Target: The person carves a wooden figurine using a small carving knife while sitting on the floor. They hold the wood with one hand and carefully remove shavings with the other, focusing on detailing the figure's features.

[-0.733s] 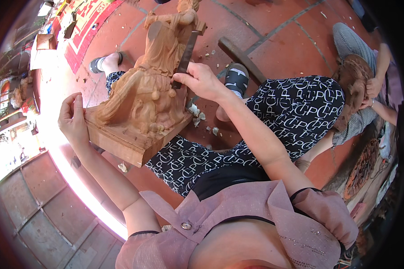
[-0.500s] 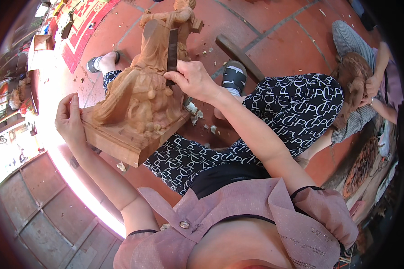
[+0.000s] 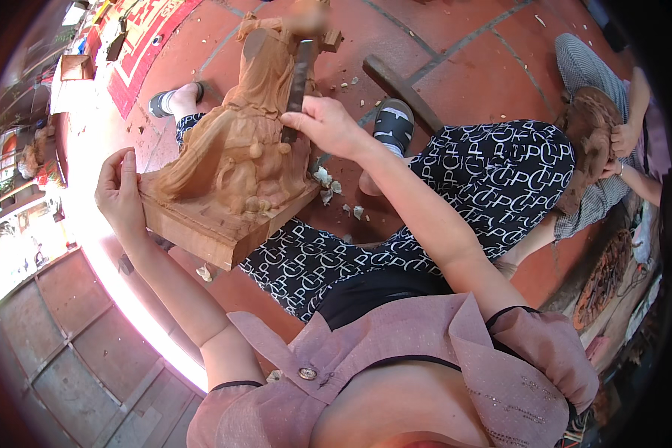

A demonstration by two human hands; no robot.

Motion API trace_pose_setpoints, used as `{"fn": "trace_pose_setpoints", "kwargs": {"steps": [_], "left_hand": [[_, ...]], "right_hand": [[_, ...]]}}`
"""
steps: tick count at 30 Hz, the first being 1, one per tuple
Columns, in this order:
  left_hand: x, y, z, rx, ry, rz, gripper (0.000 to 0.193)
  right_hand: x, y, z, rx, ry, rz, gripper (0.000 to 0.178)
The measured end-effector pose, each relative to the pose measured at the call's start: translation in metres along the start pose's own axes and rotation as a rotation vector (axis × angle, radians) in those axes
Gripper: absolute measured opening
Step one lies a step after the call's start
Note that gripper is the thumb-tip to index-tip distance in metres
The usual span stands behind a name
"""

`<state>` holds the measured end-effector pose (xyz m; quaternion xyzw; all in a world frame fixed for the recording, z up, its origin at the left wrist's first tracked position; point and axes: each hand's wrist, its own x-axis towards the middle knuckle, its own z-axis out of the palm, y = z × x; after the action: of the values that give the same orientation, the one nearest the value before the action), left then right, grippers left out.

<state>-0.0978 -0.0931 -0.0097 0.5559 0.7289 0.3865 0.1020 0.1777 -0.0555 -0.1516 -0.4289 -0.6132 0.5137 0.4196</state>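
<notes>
A carved wooden statue [image 3: 235, 160] of a robed figure stands tilted in front of me on its thick wooden base [image 3: 201, 237]. My left hand [image 3: 121, 193] is curled at the base's left edge, thumb up, and steadies it there. Between the thumb and fingers of my right hand [image 3: 325, 128] is a thin, dark brown flat strip [image 3: 299, 78], perhaps sandpaper. The strip points up and away, lying along the right side of the figure's robe. Its lower end sticks out below my thumb. The statue's top is blurred.
Wood chips [image 3: 325, 183] lie on the red tiled floor [image 3: 470, 82]. A wooden bar [image 3: 402, 93] rests past my right knee. At the right another person's hands [image 3: 621, 145] hold a brown carving [image 3: 591, 123]. A red patterned mat [image 3: 145, 45] lies at the far left.
My right hand has moved slightly right, and the strip now leans further to the right. The statue's base has shifted up a little in view, with my left hand still at its edge.
</notes>
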Motion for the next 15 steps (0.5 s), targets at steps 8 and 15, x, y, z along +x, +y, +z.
{"fn": "trace_pose_setpoints", "kwargs": {"steps": [8, 15], "left_hand": [[0.000, 0.001, -0.001, -0.003, 0.000, -0.014, 0.015], [0.000, 0.001, -0.001, 0.020, -0.002, -0.013, 0.015]], "right_hand": [[-0.007, 0.003, 0.008, 0.036, 0.078, -0.016, 0.030], [-0.012, 0.008, 0.016, -0.167, 0.215, -0.274, 0.023]]}}
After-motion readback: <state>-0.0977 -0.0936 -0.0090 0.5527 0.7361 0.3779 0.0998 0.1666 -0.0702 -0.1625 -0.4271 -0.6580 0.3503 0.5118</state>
